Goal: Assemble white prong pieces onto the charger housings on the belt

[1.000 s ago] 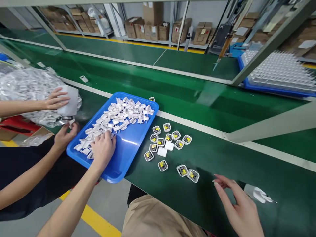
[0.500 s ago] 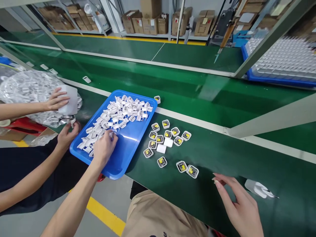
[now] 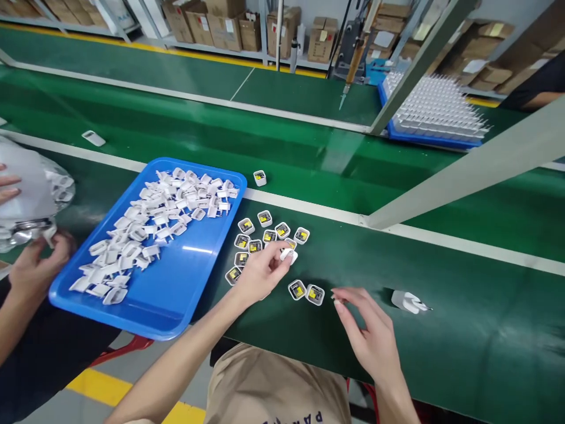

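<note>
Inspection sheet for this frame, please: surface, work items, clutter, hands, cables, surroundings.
Surface: green belt, pale strip along its far edge.
Job's things: open shells with yellow insides clustered on the belt, a white cap among them; blue tray holding loose white plug parts.
Clutter: white plug with prongs lying alone at right; stray shell beyond the tray.
Grippers: left hand pinches the white cap; right hand open, empty, just right of two shells.
Cables: nothing seen.
Surroundings: co-worker's hand at a plastic bag on the left; second tray far right; boxes on shelves.
</note>
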`<action>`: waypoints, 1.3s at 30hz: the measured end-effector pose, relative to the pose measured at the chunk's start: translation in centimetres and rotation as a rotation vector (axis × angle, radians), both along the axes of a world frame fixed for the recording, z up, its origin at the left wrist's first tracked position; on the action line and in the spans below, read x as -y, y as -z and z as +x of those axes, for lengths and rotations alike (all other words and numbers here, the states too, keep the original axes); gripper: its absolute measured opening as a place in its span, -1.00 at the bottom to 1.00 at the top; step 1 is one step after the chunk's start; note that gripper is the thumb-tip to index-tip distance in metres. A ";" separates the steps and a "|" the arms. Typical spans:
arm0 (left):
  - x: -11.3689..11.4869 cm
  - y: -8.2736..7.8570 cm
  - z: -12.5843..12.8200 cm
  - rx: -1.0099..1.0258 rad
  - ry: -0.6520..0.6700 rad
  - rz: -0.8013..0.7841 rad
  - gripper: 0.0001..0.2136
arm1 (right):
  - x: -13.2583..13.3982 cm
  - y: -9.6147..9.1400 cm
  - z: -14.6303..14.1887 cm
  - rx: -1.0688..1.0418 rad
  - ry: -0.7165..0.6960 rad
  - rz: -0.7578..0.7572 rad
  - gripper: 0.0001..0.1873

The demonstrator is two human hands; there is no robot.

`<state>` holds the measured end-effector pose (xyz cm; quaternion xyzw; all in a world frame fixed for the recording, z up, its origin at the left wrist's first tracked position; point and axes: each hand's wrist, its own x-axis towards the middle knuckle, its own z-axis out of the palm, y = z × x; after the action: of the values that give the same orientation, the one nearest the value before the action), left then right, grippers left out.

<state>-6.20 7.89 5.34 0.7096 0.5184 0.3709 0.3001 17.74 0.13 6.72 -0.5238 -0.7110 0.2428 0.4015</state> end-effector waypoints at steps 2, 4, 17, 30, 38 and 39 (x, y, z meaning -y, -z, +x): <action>0.3 -0.5 0.1 0.012 0.023 -0.012 -0.85 | 0.1 0.4 -0.2 -0.058 0.053 -0.047 -0.79; 1.0 -1.1 0.7 -0.016 0.087 0.026 -0.86 | -0.2 0.6 -0.8 -0.160 0.052 -0.127 -0.67; 5.9 1.3 5.0 -0.386 0.134 0.303 -0.71 | 0.4 2.7 1.4 -0.783 0.178 -0.443 -0.82; 4.7 2.3 5.8 -0.438 0.257 0.247 -0.94 | 1.1 4.0 -1.9 -0.142 0.214 -0.195 -0.88; 5.0 1.7 7.3 -0.597 0.240 0.200 -0.75 | 2.1 2.0 -0.1 0.071 0.289 -0.154 -0.94; 4.9 1.5 7.1 -0.586 0.267 0.165 -0.72 | 2.3 1.7 -0.1 0.068 0.292 -0.158 -0.94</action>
<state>0.90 3.01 3.88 0.8697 0.4534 0.1495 0.1256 17.62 -2.16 5.01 -0.6592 -0.6193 0.2193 0.3659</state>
